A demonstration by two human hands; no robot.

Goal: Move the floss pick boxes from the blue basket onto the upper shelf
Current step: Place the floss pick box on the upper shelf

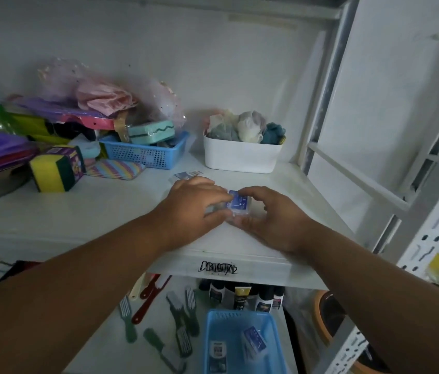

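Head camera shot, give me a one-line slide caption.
Both hands set a floss pick box on the upper shelf; two remain in the blue basket below.

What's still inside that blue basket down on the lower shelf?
Two floss pick boxes show in the blue basket: one lying flat at the left, one tilted at the right. The basket's near end runs out of the frame, so anything there is unseen.

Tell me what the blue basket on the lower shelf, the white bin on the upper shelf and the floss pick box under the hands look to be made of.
Blue basket: moulded plastic, matte, with a perforated mesh rim.
White bin: smooth opaque plastic, likely, with a slight sheen and rounded corners.
Floss pick box: seemingly clear glossy plastic with a blue printed label; both hands, left hand and right hand, hide much of it.
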